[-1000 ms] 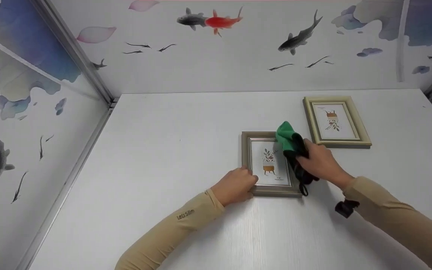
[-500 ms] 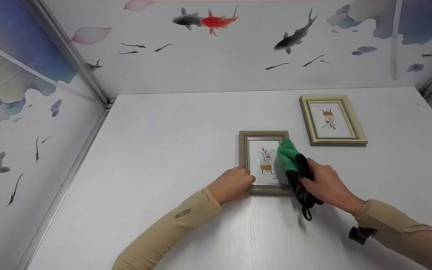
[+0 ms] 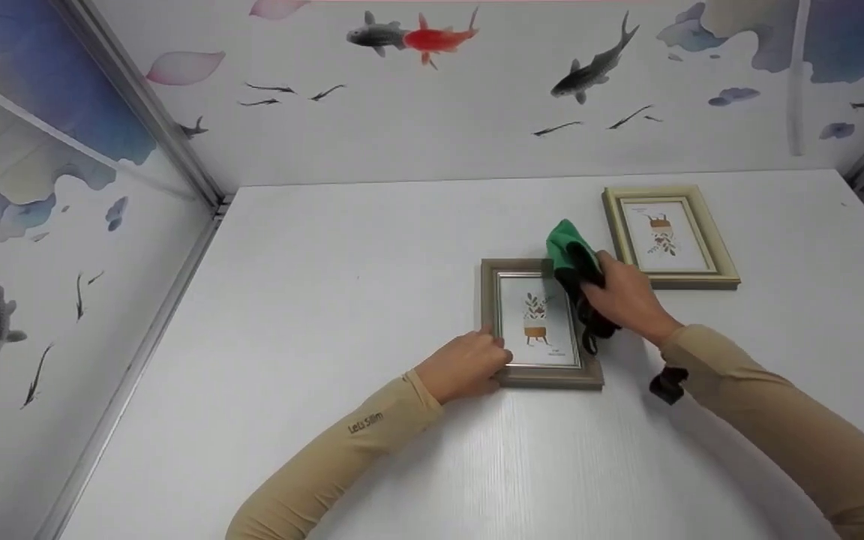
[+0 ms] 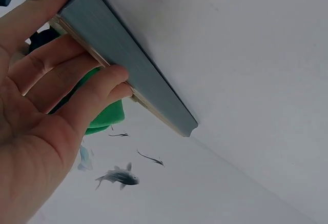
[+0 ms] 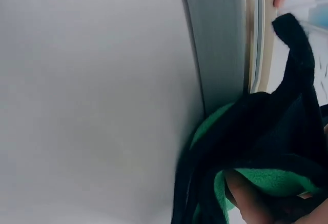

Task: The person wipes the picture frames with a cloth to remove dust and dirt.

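Observation:
A taupe picture frame (image 3: 548,377) with a potted-plant print lies on the white table. My left hand (image 3: 466,365) grips its lower left corner; in the left wrist view the thumb and fingers (image 4: 110,75) lie along the frame's side (image 4: 128,55). In my right hand (image 3: 631,300) is a bunched green cloth (image 3: 567,247) with black edging, over the frame's upper right corner. The right wrist view shows the cloth (image 5: 246,131) folded against the outer side of the frame (image 5: 215,44), its black loop hanging free. That corner is hidden under the cloth.
A gold picture frame (image 3: 715,232), its print upside down, lies at the back right, close beyond my right hand. White panels with painted fish (image 3: 589,71) rise behind and at the left of the table (image 3: 327,300). A black device (image 3: 668,385) sits at my right wrist.
The cloth in my right hand first slid down the frame's right side toward me, then back up to the upper right corner. My left hand keeps its hold on the lower left corner.

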`<state>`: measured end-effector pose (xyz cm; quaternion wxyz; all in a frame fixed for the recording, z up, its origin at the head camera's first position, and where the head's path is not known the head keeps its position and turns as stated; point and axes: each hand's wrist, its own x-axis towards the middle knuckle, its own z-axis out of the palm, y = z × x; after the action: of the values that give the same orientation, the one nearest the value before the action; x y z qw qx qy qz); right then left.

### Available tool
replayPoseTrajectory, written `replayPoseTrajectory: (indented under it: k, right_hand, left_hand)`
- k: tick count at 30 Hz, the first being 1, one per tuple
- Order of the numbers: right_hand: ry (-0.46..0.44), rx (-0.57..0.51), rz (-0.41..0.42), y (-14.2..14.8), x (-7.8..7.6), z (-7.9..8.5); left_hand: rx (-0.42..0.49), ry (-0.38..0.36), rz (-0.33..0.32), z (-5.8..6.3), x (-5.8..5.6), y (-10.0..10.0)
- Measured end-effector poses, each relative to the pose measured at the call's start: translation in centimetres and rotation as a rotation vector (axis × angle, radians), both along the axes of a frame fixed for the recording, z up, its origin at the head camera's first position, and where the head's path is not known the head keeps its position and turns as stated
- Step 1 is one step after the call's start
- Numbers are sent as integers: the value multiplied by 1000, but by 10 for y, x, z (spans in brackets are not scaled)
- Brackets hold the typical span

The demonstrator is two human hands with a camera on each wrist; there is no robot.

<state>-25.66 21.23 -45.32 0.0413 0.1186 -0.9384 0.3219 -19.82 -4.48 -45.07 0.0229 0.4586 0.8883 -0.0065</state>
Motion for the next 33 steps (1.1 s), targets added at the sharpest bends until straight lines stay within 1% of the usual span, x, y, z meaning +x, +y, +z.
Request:
replayPoseTrajectory:
  k: [3,5,8,10,12,15,19,21,25,27,29,31,33]
  right_hand:
    - [-40,2,-25,-2,-13,3]
    - [-66,-2,-42,-2,-19,5]
    - [-97,-20,-54,-1,-22,6]
    - [-93,-30,-43,0,-19,5]
    - [-70,-30,-23,2,-13,3]
    - [-35,-9,9,2,3,1]
    - [-43,23,33,0,34,1]
    - [-48,35,50,1,50,2]
    - [-28,62,115,0,76,5]
    - [1,99,156,1,84,6]
    - [38,158,202,2,88,7]
    - [88,234,253,3,90,9]
    - [135,311,322,6,90,11]
  left_hand:
    - [-4,-5,4,0,0,0]
    - [-3,-8,7,0,0,0]
    - [-4,-7,14,0,0,1]
    - [1,-6,16,0,1,1]
    - [4,-3,16,-1,1,2]
    - [15,10,14,-2,1,2]
    - [20,30,14,-2,0,1]
    - [24,24,17,-2,0,1]
    - [32,13,25,0,0,0]
    - [33,24,22,1,1,0]
    - [25,48,11,1,1,0]
    - [17,73,-3,0,1,0]
    - [15,76,-11,-1,1,1]
